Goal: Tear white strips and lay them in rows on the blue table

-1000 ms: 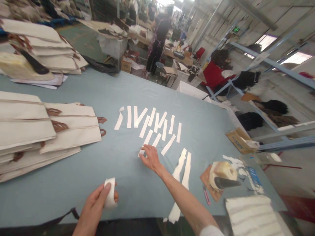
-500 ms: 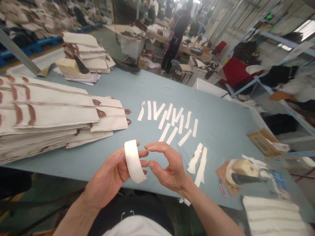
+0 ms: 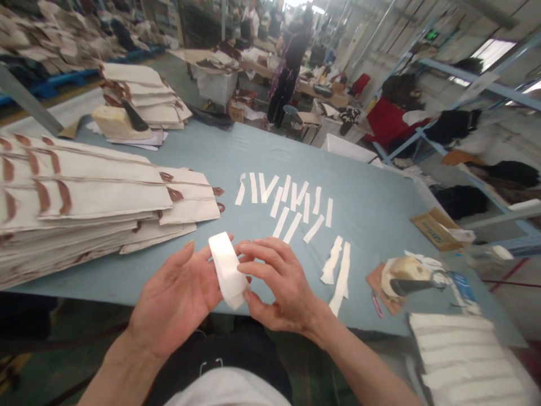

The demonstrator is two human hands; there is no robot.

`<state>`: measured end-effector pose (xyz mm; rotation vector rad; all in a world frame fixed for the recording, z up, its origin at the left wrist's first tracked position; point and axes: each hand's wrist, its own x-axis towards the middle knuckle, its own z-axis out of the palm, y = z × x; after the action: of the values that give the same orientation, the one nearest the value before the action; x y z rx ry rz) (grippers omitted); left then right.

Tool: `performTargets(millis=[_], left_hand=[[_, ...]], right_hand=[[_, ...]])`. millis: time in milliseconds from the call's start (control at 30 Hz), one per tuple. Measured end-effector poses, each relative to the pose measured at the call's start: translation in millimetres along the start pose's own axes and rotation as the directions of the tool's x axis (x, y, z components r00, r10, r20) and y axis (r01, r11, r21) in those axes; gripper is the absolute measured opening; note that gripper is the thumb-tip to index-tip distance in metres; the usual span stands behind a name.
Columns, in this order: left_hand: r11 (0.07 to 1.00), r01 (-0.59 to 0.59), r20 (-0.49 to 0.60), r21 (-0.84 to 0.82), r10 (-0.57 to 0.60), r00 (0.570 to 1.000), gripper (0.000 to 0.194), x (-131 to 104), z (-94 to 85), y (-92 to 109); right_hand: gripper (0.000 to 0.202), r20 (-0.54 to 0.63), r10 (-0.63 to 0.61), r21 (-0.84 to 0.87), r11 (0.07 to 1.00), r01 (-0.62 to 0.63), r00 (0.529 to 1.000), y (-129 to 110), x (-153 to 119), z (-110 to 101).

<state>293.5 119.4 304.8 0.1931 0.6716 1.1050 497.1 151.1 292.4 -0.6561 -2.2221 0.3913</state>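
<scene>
Left hand [image 3: 177,293] was palm up with the thumb spread well out to the side, and a white band [image 3: 228,268] ran across its fingers, right in front of the body over the near edge of the desk [image 3: 367,203]. The right hand [image 3: 276,282] was curled in from the other side, fingertips on the band and thumb down by its lower end. Couldn't tell if it was really pinching or just touching.

Past the hands, a bunch of short white strips [image 3: 329,212] lay on the desk in loose rows, a few touching each other. Two longer, raggedy strips [image 3: 343,276] sat nearer, to the right of those. Further right there was a pale block with a dark handle [image 3: 401,276] on a brown pad [image 3: 376,277], with a pink cutter-looking thing [image 3: 377,305] just beside it, and an open cardboard box [image 3: 437,228] further back.

Over on the left was a big stack of cream fabric pieces [image 3: 105,189] with brown tabs, plus a smaller stack [image 3: 139,93] behind it. Somebody in dark clothes [image 3: 289,70] stood way in the background.
</scene>
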Motion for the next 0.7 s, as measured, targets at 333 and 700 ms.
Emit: performTargets(millis=[333,700], left_hand=[[1.000,0.006,0.007,0.022,-0.007,1.000,0.058,-5.7,3.7,-5.1],[0.999,-0.004,-0.025,0.050,0.005,1.000,0.048,-5.8,-9.7,-18.5]], right_hand=[[0.031,0.007,-0.003,-0.109,0.994,0.004,1.000,-8.8,-9.2,11.4],[0.013,-0.115,0.126,0.120,0.986,-0.112,0.985,-5.9,-10.9,30.6]])
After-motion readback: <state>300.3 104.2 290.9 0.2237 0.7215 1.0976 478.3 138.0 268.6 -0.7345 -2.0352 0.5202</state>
